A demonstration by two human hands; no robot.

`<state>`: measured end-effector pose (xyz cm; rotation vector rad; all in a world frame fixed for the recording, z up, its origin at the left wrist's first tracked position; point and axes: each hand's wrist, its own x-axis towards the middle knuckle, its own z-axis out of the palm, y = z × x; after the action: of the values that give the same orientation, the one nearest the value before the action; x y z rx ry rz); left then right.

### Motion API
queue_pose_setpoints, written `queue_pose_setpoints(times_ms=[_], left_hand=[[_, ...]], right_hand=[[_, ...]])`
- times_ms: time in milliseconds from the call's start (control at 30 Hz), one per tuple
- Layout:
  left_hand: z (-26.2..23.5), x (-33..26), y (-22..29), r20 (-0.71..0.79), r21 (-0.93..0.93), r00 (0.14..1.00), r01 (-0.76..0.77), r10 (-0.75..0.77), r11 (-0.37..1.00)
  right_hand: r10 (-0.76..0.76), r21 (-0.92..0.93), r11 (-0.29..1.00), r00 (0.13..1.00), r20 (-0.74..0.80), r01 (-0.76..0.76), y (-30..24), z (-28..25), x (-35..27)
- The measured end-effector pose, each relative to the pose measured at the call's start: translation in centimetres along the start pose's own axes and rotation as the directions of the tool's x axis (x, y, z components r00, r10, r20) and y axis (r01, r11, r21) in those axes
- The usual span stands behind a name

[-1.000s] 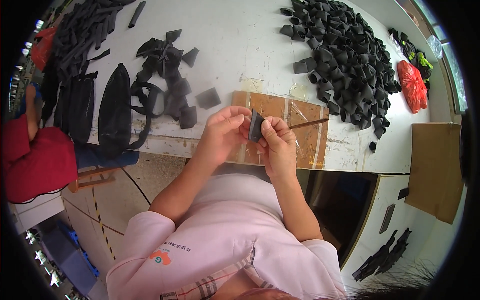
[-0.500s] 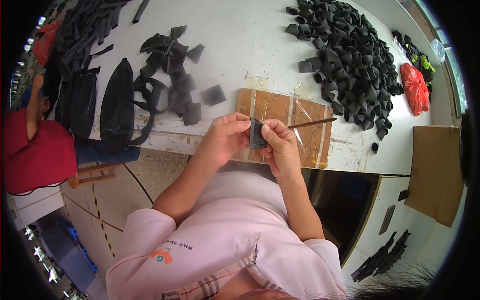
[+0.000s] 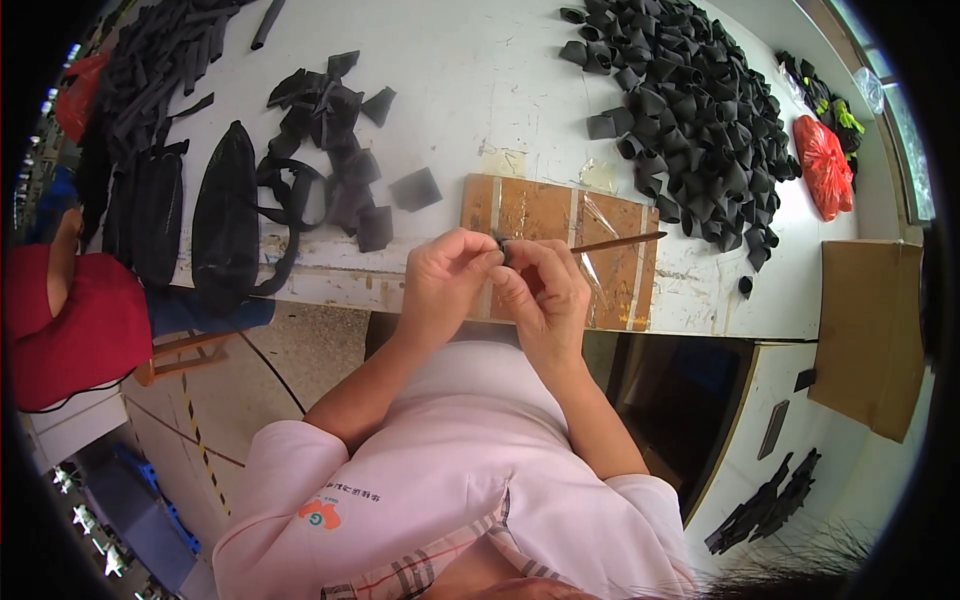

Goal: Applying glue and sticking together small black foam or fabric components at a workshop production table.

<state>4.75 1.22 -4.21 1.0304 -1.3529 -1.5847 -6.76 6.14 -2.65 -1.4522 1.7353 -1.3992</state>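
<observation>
My left hand (image 3: 447, 280) and my right hand (image 3: 545, 292) meet over the near edge of a brown wooden board (image 3: 560, 215) on the white table (image 3: 480, 90). Both pinch a small black foam piece (image 3: 502, 246), now almost hidden between the fingertips. A thin brown stick (image 3: 620, 241) lies across the board just right of my right hand. Flat black foam squares (image 3: 345, 150) lie scattered to the left of the board. A big heap of rolled black foam pieces (image 3: 690, 110) covers the table's right side.
Black bags and straps (image 3: 200, 215) lie at the table's left edge, with long black strips (image 3: 160, 50) behind them. A person in red (image 3: 60, 320) sits at the far left. A red plastic bag (image 3: 824, 165) and a cardboard sheet (image 3: 865, 330) are at the right.
The black piece stood visible between my fingers before; now my fingers have closed round it and it is nearly covered. My hands stay over the board's near edge.
</observation>
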Motion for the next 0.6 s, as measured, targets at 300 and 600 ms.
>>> queue_pose_setpoints(times_ms=[300,600], left_hand=[[2.8,-0.9,-2.2,-0.214,0.407,0.871,-0.332,0.442,0.851],[1.8,-0.8,1.5,0.408,-0.597,0.849,0.527,-0.337,0.605]], right_hand=[[-0.127,-0.363,0.926,0.991,-0.039,0.104,0.8,0.1,-0.9],[0.42,0.55,0.742,0.905,0.065,-0.383,1.3,-2.8,-1.6]])
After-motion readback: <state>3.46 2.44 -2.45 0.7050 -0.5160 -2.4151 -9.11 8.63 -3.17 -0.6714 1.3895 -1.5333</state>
